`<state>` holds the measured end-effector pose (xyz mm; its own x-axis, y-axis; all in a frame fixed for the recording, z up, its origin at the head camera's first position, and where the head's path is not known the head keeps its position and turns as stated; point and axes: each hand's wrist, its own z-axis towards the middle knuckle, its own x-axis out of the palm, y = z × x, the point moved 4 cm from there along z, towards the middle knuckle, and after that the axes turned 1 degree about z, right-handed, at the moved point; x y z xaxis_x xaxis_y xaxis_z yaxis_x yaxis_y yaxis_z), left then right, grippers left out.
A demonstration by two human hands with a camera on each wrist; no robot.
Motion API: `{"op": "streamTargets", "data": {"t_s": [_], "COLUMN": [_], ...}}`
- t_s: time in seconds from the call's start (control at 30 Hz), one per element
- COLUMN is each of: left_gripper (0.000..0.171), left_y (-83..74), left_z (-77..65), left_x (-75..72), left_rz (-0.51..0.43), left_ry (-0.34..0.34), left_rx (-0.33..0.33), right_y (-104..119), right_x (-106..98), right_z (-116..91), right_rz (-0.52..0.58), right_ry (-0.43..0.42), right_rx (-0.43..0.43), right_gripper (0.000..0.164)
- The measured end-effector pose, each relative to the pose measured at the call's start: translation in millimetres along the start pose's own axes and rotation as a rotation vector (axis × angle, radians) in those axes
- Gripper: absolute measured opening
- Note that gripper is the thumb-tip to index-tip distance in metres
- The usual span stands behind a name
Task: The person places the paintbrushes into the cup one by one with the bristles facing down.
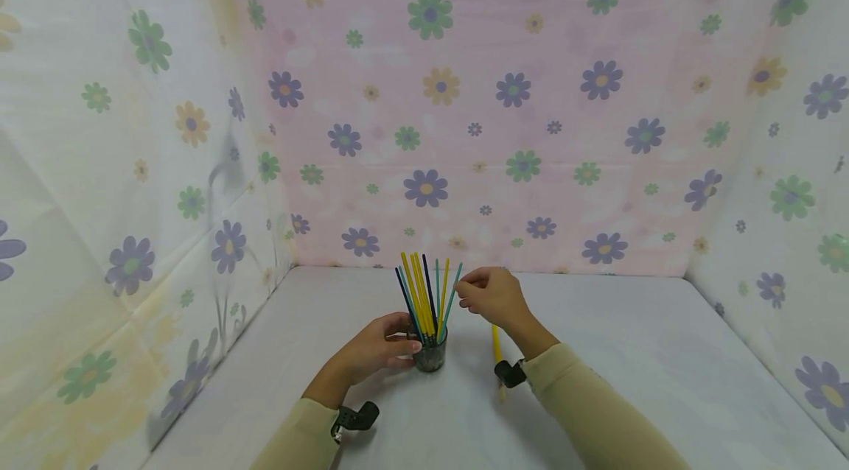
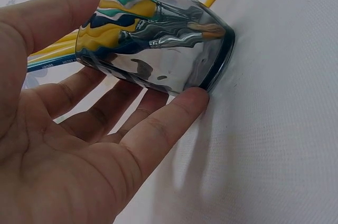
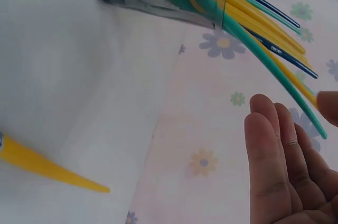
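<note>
A clear glass (image 1: 431, 362) stands on the table, holding several paintbrushes (image 2: 132, 8) with yellow, dark blue and teal handles. They stand bristles down, and their handles fan out above the rim. My left hand (image 1: 379, 345) grips the glass from the left, thumb on the near side and little finger low by its base. To the right of the handles is my right hand (image 1: 494, 297), by the top of a teal brush (image 3: 280, 76). In the right wrist view its fingers are extended, with a gap between them and the thumb, which is near the teal handle's tip.
A yellow-handled paintbrush (image 1: 496, 343) lies on the white-covered table (image 1: 597, 330), right of the glass and partly hidden under my right wrist. Flower-patterned cloth (image 1: 464, 153) hangs behind the table and along both sides.
</note>
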<state>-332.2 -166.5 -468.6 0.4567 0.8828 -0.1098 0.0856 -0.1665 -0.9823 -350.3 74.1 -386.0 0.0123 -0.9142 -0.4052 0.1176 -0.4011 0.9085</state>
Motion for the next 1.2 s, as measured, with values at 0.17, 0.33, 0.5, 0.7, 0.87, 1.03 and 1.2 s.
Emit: {"op": "streamTargets", "data": {"t_s": [0.17, 0.33, 0.5, 0.7, 0.87, 1.03, 1.2], "left_gripper": [0.066, 0.065, 0.062, 0.063, 0.064, 0.065, 0.067], "left_y": [0.7, 1.4, 1.5, 1.2, -0.2, 0.1, 1.0], "left_z": [0.1, -0.2, -0.1, 0.2, -0.3, -0.4, -0.4], "left_x": [-0.2, -0.2, -0.2, 0.0, -0.1, -0.1, 0.3], "left_rz": [-0.002, 0.004, 0.006, 0.002, 0.008, 0.006, 0.003], "left_ry": [0.0, 0.001, -0.001, 0.003, 0.004, 0.008, 0.008], "left_rx": [0.003, 0.01, 0.017, 0.014, 0.011, 0.012, 0.014], "right_y": [-8, -24, -46, -65, -77, -92, -104], "right_x": [-10, -19, -25, -33, -37, -38, -38], "right_z": [3, 7, 12, 15, 18, 19, 20], "right_rz": [0.046, 0.078, 0.071, 0.061, 0.014, -0.041, -0.109], "right_ry": [-0.017, -0.028, -0.051, -0.062, -0.063, -0.044, -0.021], "right_rx": [0.039, 0.061, 0.136, 0.222, 0.28, 0.343, 0.411], "right_gripper": [0.036, 0.04, 0.043, 0.044, 0.044, 0.046, 0.049]}}
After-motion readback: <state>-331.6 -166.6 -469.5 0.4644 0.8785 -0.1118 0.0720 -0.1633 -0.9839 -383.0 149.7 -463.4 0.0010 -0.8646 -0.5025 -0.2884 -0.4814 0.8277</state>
